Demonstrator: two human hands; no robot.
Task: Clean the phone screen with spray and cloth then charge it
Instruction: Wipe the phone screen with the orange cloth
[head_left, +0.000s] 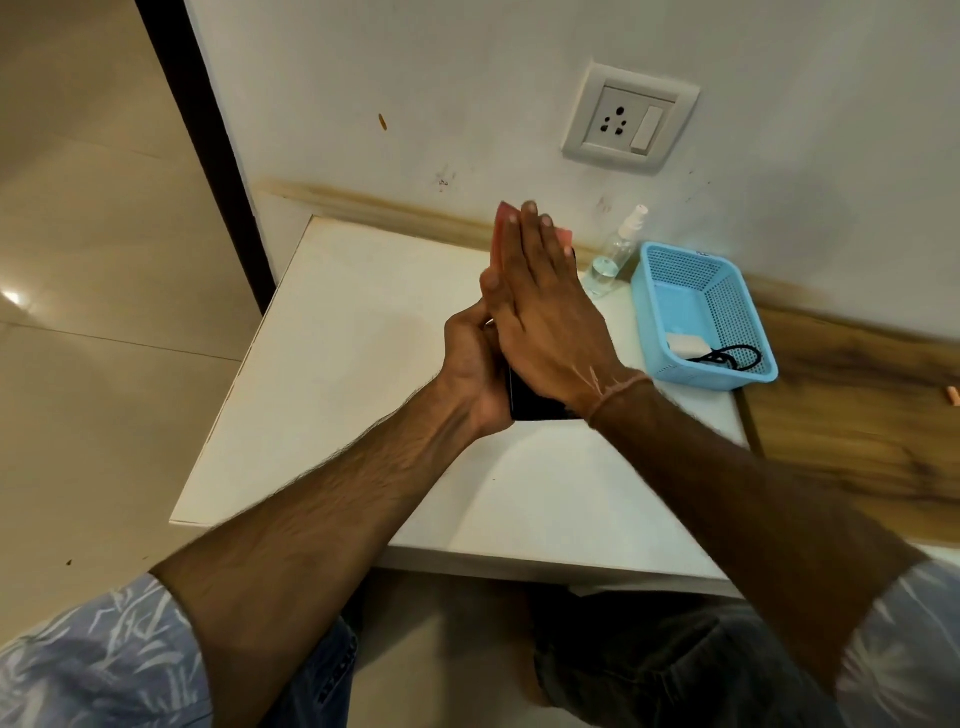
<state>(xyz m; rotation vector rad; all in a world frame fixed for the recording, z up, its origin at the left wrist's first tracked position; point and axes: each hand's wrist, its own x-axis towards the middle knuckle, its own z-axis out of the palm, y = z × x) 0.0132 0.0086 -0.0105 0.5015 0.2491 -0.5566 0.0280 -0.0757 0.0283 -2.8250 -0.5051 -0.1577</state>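
Note:
My left hand (470, 364) grips the lower end of a black phone (535, 402), held above the white table (353, 364). My right hand (545, 301) lies flat with straight fingers on a pink cloth (503, 221), pressing it against the phone's face. Only the cloth's edges and the phone's bottom part show past the hands. A clear spray bottle (615, 254) with a white nozzle stands at the back of the table, just right of my right hand.
A blue plastic basket (727, 291) at the table's right holds a white charger and a black cable (727, 358). A wall socket with a switch (628, 119) is above the table. A wooden surface (857, 415) lies to the right.

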